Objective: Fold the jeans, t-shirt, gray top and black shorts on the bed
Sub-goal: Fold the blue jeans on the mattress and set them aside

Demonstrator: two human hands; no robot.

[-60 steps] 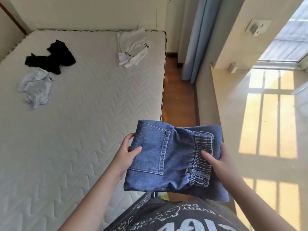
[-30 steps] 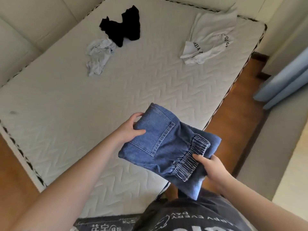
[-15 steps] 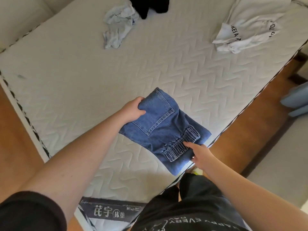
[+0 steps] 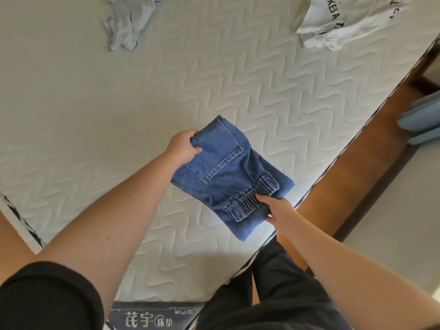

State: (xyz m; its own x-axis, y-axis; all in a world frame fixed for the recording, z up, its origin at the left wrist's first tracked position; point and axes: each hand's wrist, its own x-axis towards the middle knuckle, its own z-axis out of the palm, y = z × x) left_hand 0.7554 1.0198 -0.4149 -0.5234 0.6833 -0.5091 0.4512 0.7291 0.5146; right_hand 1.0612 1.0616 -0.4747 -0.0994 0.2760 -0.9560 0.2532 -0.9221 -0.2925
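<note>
The folded blue jeans (image 4: 226, 172) lie as a compact bundle on the white quilted bed (image 4: 119, 115), near its right edge. My left hand (image 4: 183, 147) grips their upper left corner, thumb on top. At the elastic waistband, my right hand (image 4: 278, 208) holds the lower right end, fingers around the fabric. The crumpled gray top (image 4: 128, 22) lies at the upper left of the bed. A white t-shirt (image 4: 345, 20) with black lettering lies crumpled at the upper right. The black shorts are out of view.
The bed's right edge (image 4: 333, 160) runs diagonally, with wooden floor (image 4: 357, 177) beyond it. A light blue curtain (image 4: 423, 120) hangs at the far right. A label with printed characters (image 4: 147, 322) sits on the mattress side below me.
I have turned from the window toward the bed and lowered the folded jeans from mid-air onto the mattress near its right edge. Both hands kept hold throughout.
</note>
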